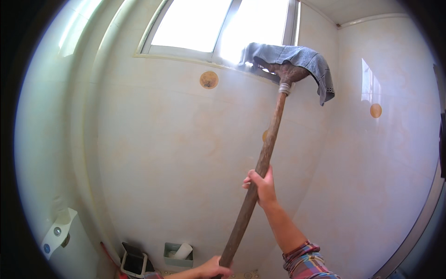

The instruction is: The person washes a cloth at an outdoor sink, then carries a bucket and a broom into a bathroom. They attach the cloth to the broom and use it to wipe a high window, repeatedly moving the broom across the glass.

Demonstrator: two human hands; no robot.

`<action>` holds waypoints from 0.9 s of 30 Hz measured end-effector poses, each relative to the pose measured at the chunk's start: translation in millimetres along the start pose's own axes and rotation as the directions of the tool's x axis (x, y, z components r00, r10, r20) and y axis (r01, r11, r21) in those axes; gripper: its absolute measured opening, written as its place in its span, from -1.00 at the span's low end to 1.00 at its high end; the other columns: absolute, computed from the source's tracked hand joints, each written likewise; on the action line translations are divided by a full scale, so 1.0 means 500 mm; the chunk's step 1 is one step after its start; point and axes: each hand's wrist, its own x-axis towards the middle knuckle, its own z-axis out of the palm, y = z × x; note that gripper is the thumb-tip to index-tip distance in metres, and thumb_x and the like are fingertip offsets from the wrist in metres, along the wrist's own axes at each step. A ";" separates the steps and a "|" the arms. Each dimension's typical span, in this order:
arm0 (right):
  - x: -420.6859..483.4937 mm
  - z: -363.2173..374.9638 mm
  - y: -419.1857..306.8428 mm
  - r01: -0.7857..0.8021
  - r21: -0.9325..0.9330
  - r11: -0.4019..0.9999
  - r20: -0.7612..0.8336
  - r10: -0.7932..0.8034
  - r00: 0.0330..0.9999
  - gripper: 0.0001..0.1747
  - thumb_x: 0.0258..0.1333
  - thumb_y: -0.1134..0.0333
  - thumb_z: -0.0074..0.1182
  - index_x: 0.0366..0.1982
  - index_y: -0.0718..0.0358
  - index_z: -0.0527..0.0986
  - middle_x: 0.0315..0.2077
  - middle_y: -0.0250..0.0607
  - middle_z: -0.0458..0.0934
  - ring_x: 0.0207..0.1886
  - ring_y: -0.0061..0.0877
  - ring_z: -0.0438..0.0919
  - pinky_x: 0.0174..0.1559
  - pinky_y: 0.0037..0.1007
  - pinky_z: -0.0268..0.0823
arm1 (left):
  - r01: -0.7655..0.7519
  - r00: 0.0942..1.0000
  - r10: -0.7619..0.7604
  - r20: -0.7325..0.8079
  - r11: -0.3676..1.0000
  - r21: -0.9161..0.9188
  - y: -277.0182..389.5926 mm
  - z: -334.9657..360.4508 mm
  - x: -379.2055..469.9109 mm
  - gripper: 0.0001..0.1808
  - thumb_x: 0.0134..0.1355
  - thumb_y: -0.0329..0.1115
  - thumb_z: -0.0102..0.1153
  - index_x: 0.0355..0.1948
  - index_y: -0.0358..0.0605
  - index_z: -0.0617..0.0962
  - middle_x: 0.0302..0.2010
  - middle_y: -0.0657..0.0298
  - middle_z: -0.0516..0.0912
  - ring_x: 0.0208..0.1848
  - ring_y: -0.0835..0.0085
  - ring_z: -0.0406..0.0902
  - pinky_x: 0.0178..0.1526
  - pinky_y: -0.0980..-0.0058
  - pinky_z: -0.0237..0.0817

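Observation:
A long wooden pole (256, 181) slants up across the view, held by both hands. My left hand (212, 268) grips its lower end near the bottom edge. Higher up, around the middle of the shaft, my right hand (263, 186) is closed on it. At the top, pale binding surrounds the neck of a brown head (289, 72), whose exact kind I cannot tell. Draped over that head is a grey-blue cloth (296, 55), hanging down on the right side. The cloth overlaps the lower right part of a sliding window (212, 31); whether it touches the glass is unclear.
Tiled walls (167, 139) surround me, with pipes (82, 115) at left. Low down are a lidded bin (134, 263), a green wall box (178, 259) holding a white roll, and a red-handled tool (109, 254). A white shelf (59, 232) sticks out at left.

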 end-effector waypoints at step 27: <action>0.174 0.085 0.023 0.116 -0.324 0.939 0.174 -0.061 0.983 -0.09 -0.04 0.45 -0.08 0.25 0.22 -0.32 -0.43 -0.06 0.48 -0.65 -0.42 0.48 -0.51 -0.38 0.38 | -0.075 0.806 0.118 -0.579 0.992 0.099 0.052 -0.033 0.149 -0.84 -0.03 -0.37 0.17 -0.61 -0.21 0.48 -0.76 0.28 0.45 -0.73 0.52 0.39 -0.64 0.50 0.19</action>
